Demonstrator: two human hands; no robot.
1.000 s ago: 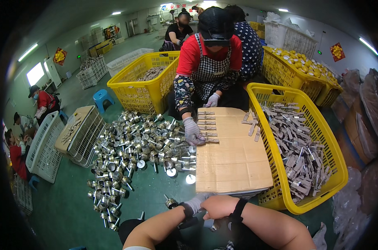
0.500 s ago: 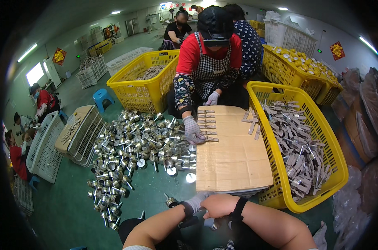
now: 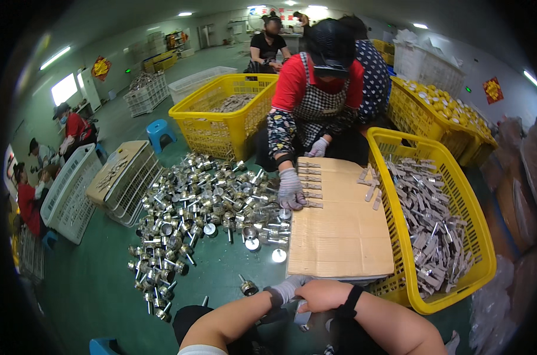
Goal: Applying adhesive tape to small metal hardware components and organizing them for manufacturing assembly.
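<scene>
Beside the matt brown cardboard sheet [image 3: 339, 236], shiny bare-metal parts [image 3: 203, 207] lie heaped on a smooth green painted floor [image 3: 97, 284]. On the sheet's other side, a glossy yellow plastic basket [image 3: 458, 290] holds dull grey metal pieces [image 3: 428, 219]. The left hand [image 3: 286, 290] wears a grey knit cloth glove.

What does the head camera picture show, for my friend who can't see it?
Two hands, the gloved left hand and bare right hand, meet by a cardboard sheet. Shiny metal parts cover the green floor; a yellow basket holds more.
</scene>
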